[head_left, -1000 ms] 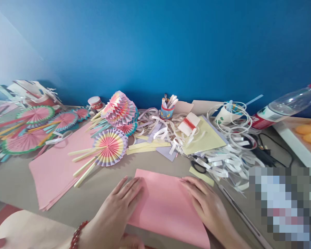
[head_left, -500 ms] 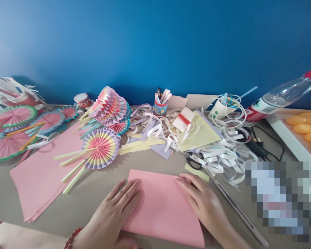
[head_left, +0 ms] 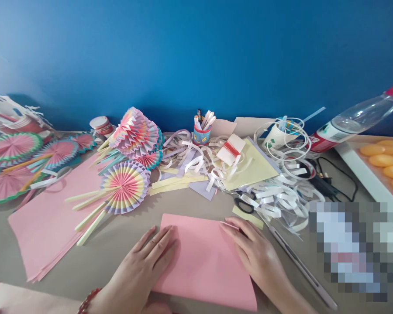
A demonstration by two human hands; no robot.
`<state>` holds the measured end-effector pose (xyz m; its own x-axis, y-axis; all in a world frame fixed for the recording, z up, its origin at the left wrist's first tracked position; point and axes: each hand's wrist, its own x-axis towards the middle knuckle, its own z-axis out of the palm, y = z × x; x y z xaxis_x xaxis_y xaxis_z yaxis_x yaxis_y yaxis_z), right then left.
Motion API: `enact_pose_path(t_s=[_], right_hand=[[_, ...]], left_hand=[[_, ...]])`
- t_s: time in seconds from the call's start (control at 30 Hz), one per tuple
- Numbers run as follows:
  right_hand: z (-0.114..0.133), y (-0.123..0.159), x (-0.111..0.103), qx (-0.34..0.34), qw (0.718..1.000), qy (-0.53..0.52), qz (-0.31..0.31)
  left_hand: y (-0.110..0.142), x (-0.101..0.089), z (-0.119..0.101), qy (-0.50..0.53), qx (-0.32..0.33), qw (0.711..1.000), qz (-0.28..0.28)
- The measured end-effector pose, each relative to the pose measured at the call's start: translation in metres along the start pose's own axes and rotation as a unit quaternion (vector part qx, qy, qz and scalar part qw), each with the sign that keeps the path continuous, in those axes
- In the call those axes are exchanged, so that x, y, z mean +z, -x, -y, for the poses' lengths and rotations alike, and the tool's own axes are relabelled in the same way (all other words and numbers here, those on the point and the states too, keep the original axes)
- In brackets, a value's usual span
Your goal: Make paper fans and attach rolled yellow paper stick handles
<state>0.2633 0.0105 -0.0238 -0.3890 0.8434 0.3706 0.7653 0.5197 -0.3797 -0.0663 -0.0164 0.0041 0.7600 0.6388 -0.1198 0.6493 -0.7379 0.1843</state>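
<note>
A pink sheet of paper (head_left: 203,261), apparently folded over, lies on the table in front of me. My left hand (head_left: 147,261) rests flat on its left edge, fingers stretched out and a red bead bracelet at the wrist. At the upper right corner, my right hand (head_left: 253,248) has the paper's edge between its fingers, where a small pink flap shows. Right of that hand lies a long slim metallic tool (head_left: 301,266). Black-handled scissors (head_left: 244,203) sit beyond it, partly under white paper strips (head_left: 281,200).
Folded paper fans (head_left: 126,187) and a stack of pink sheets (head_left: 55,218) lie left. Behind stand a pen cup (head_left: 201,136), a thread card (head_left: 231,149) and a white cup (head_left: 278,136). A bottle (head_left: 343,126) leans beside a box of orange items (head_left: 350,165).
The whole view has shifted slightly, with things appearing a little further left. Both hands keep their places on the pink paper.
</note>
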Motion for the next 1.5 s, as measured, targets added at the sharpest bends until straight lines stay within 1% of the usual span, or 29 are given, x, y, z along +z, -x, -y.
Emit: enact_pose_path(t_s=[0.23, 0.53, 0.7, 0.77, 0.83, 0.93, 1.0, 1.07, 1.2, 1.3, 1.4, 1.5], right_hand=[[0.0, 0.0, -0.001, -0.005, 1.0, 0.01, 0.008], [-0.001, -0.001, -0.008, 0.003, 0.999, 0.027, 0.018], [-0.002, 0.001, -0.013, 0.015, 0.999, 0.029, 0.035], [-0.002, 0.002, -0.015, 0.016, 0.999, 0.027, 0.037], [-0.001, 0.002, -0.016, 0.019, 0.999, 0.023, 0.04], [0.0, 0.002, -0.019, 0.025, 0.998, 0.007, 0.051], [0.001, 0.001, -0.022, 0.025, 0.998, -0.007, 0.062], [0.002, 0.0, -0.025, 0.026, 0.997, -0.018, 0.066], [0.002, 0.0, -0.028, 0.028, 0.997, -0.025, 0.06], [0.002, 0.001, -0.029, 0.03, 0.997, -0.017, 0.062], [0.002, 0.002, -0.029, 0.026, 0.997, -0.005, 0.07], [0.0, 0.003, -0.028, 0.012, 0.997, 0.011, 0.073]], left_hand=[[-0.002, -0.003, -0.001, -0.015, 0.003, 1.0, 0.026], [-0.001, 0.007, -0.001, -0.014, -0.007, 0.998, 0.057], [0.0, 0.005, -0.001, -0.029, 0.007, 0.999, 0.024], [0.0, 0.004, -0.001, -0.037, 0.008, 0.999, 0.018], [-0.001, 0.001, -0.002, -0.045, 0.006, 0.998, 0.032], [-0.003, -0.005, -0.004, -0.059, 0.001, 0.996, 0.068], [-0.004, -0.009, -0.004, -0.067, 0.004, 0.995, 0.077], [-0.004, -0.011, -0.003, -0.07, 0.014, 0.995, 0.07], [-0.005, -0.012, -0.001, -0.071, 0.035, 0.997, 0.024], [-0.006, -0.013, 0.0, -0.07, 0.047, 0.996, 0.007], [-0.006, -0.015, 0.001, -0.061, 0.04, 0.997, 0.011], [-0.006, -0.016, 0.001, -0.038, 0.02, 0.998, 0.046]])
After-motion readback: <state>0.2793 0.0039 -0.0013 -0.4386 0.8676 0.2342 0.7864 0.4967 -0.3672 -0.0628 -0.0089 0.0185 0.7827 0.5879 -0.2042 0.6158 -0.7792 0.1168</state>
